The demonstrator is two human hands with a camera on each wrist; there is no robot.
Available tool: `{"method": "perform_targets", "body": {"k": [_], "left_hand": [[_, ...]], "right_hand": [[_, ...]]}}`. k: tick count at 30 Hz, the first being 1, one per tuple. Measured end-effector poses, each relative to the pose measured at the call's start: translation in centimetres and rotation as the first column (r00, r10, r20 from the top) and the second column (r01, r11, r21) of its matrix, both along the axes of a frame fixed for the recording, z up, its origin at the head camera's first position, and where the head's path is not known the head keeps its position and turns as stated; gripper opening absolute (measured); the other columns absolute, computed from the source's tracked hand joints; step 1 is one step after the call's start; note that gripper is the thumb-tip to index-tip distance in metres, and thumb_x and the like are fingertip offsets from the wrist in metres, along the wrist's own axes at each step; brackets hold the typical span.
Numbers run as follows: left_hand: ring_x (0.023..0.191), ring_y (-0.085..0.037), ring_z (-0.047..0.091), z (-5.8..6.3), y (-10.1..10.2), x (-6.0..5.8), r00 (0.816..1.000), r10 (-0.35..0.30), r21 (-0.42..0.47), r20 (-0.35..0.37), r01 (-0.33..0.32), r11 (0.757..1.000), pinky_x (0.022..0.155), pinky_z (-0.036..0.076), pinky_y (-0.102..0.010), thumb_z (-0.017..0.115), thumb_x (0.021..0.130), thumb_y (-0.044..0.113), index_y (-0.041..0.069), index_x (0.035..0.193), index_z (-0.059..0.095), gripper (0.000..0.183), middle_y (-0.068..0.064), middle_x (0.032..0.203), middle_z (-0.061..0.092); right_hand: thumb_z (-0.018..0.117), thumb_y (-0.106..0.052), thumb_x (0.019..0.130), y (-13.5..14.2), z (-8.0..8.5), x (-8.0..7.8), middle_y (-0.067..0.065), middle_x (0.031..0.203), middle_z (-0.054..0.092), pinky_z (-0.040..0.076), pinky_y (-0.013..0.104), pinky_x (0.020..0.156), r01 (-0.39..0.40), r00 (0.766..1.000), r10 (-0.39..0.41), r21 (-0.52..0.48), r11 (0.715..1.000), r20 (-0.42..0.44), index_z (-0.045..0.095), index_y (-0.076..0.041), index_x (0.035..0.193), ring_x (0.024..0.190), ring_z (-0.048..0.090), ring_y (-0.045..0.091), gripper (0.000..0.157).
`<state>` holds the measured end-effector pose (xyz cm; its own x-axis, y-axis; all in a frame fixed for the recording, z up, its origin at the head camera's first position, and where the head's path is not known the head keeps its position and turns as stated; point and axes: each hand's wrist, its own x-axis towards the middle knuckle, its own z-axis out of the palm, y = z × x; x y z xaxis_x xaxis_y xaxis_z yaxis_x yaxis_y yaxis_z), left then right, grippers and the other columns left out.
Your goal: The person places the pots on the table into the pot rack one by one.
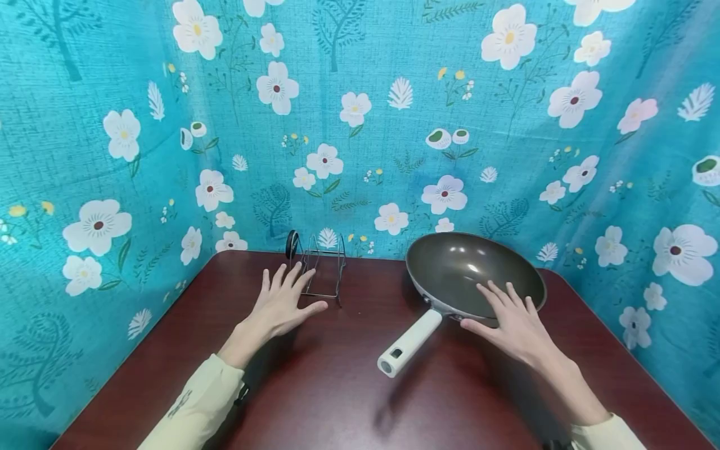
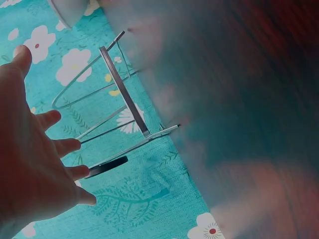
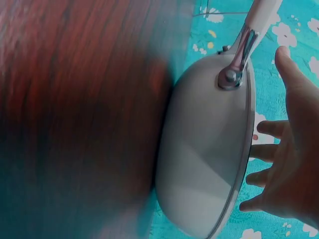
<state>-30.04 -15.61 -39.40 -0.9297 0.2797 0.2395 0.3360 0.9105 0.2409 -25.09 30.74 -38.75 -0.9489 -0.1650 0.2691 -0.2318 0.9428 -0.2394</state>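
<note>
My left hand [image 1: 284, 303], fingers spread and straight, hovers in front of a metal wire rack [image 1: 325, 294] at the back left of the table. In the left wrist view the rack [image 2: 122, 89] shows thin bars and a black round part [image 2: 108, 166] at one end. A frying pan [image 1: 450, 269] with a dark inside and a pale handle [image 1: 410, 344] sits at the back right, its handle pointing toward the front left. Over the pan's near rim my right hand [image 1: 514, 325] is spread, holding nothing. The right wrist view shows the pan's light grey outer wall [image 3: 199, 139] beside the fingers.
A dark red-brown wooden table [image 1: 337, 400] lies under everything. Teal curtain cloth [image 1: 360, 156] with white flowers hangs behind the table and along both sides. The rack and the pan stand apart, with bare tabletop between them.
</note>
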Motion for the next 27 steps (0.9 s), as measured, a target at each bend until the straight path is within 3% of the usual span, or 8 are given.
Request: {"method": "perform_targets", "body": {"k": [5,11,16,19,23,27], "left_hand": [[0.149,-0.044,0.021,0.0,0.4,0.1,1.000,-0.017,0.064,-0.003,0.018,0.998,0.119,0.003,-0.069,0.052,0.091,0.067,0.021,0.154,0.037,0.079,-0.014,0.159,0.034],[0.142,-0.039,0.036,0.5,0.9,0.4,1.000,-0.027,0.147,0.001,0.027,0.989,0.120,0.017,-0.064,0.058,0.094,0.054,0.016,0.148,0.046,0.068,-0.014,0.151,0.047],[0.137,-0.036,0.044,0.9,1.4,0.6,0.998,-0.061,0.205,0.010,0.058,0.977,0.117,0.029,-0.059,0.060,0.095,0.051,0.013,0.144,0.050,0.063,-0.013,0.146,0.052],[0.135,-0.033,0.049,0.9,1.9,0.8,0.996,-0.086,0.242,0.022,0.078,0.967,0.113,0.035,-0.058,0.061,0.095,0.048,0.013,0.141,0.053,0.059,-0.010,0.143,0.055],[0.130,-0.027,0.055,1.1,2.9,1.4,0.989,-0.135,0.312,0.065,0.108,0.944,0.108,0.043,-0.052,0.063,0.094,0.046,0.015,0.138,0.056,0.054,-0.006,0.138,0.060],[0.123,-0.023,0.060,1.3,4.1,2.0,0.975,-0.198,0.378,0.101,0.147,0.914,0.104,0.048,-0.047,0.063,0.094,0.048,0.017,0.136,0.057,0.053,-0.004,0.130,0.064]], "right_hand": [[0.064,-0.065,0.085,-0.7,-0.2,0.0,0.024,0.146,0.047,0.023,0.076,0.106,-0.015,0.994,0.010,-0.042,0.999,-0.106,0.045,-0.007,0.147,0.140,0.030,0.053,0.087],[0.070,-0.042,0.090,-1.7,-0.1,0.2,0.020,0.133,0.058,0.038,0.066,0.098,-0.064,0.976,0.026,-0.172,0.983,-0.214,0.056,-0.006,0.137,0.124,0.047,0.044,0.061],[0.068,-0.036,0.093,-2.3,0.1,0.7,0.019,0.128,0.060,0.042,0.060,0.095,-0.051,0.980,-0.001,-0.256,0.965,-0.197,0.058,-0.005,0.134,0.119,0.048,0.039,0.052],[0.067,-0.034,0.094,-2.6,0.0,1.0,0.014,0.119,0.063,0.047,0.054,0.093,-0.044,0.982,-0.012,-0.292,0.956,-0.188,0.061,-0.007,0.130,0.111,0.056,0.032,0.045],[0.067,-0.032,0.095,-3.0,0.0,1.4,0.003,0.105,0.068,0.056,0.031,0.080,-0.050,0.986,-0.010,-0.350,0.935,-0.167,0.065,-0.010,0.125,0.090,0.064,0.017,0.037],[0.065,-0.036,0.096,-3.4,0.1,1.7,-0.001,0.103,0.071,0.052,0.016,0.073,-0.042,0.994,-0.001,-0.397,0.917,-0.109,0.065,-0.015,0.124,0.085,0.065,0.009,0.036]]}}
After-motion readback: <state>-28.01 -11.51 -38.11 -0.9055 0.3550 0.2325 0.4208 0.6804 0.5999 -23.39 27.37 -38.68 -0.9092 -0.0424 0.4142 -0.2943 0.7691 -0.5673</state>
